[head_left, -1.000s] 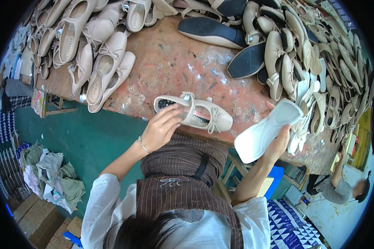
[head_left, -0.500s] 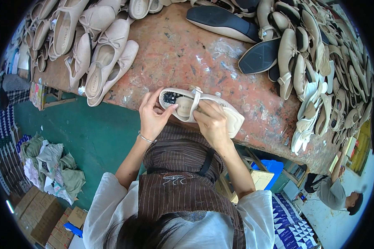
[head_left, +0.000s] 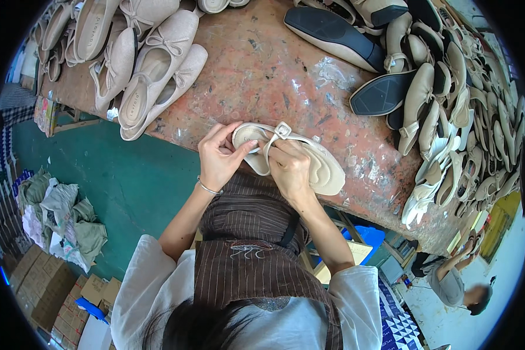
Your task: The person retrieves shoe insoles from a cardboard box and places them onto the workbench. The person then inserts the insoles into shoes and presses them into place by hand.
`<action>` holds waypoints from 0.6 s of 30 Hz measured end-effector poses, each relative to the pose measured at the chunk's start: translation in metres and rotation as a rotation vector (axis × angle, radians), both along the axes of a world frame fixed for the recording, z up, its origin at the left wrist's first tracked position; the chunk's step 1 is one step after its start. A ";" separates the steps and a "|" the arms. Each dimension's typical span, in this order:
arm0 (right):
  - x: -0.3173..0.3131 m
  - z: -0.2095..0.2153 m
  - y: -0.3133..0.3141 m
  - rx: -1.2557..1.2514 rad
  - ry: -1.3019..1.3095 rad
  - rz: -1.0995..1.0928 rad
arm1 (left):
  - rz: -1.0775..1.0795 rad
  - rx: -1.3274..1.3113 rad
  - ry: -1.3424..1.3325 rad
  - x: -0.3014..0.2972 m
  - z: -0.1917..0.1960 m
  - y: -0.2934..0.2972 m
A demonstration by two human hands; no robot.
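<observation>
Pinching a beige shoe [head_left: 278, 132] by the heel with the left hand [head_left: 218, 156], thumb tucked inside, probably against sliding. Got it right between both hands, at the near edge of the table [head_left: 256, 87]. Right hand [head_left: 291, 169] fingers bunched by the strap [head_left: 267, 150], over a cream insole [head_left: 329, 170], wide end poking out just right of that hand; can't tell the exact grip. More beige shoes [head_left: 172, 41] heaped past both hands, likely for elbow room.

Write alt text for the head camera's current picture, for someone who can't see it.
A person's left hand grips the heel of a beige shoe while the right hand, by the shoe's buckled strap, touches a pale insole lying partly over the toe. Piles of similar shoes crowd both sides of the stained reddish table; a co-worker is at lower right.
</observation>
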State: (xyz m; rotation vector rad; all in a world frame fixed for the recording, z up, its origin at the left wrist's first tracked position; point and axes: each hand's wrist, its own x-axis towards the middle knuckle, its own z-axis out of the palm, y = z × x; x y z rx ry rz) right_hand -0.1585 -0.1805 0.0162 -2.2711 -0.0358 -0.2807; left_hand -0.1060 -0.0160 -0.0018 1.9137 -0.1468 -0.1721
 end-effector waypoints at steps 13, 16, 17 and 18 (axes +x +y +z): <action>-0.008 -0.011 -0.003 -0.262 -0.080 0.106 | 0.148 -0.029 0.282 0.007 -0.001 -0.009; -0.009 -0.008 -0.011 -0.295 -0.073 0.230 | 0.137 0.021 0.092 0.009 -0.004 -0.011; -0.007 -0.005 -0.015 -0.252 -0.021 0.323 | 0.124 0.052 0.067 0.010 -0.003 -0.011; -0.006 -0.004 -0.019 -0.208 0.030 0.415 | 0.111 0.082 0.042 0.010 -0.003 -0.011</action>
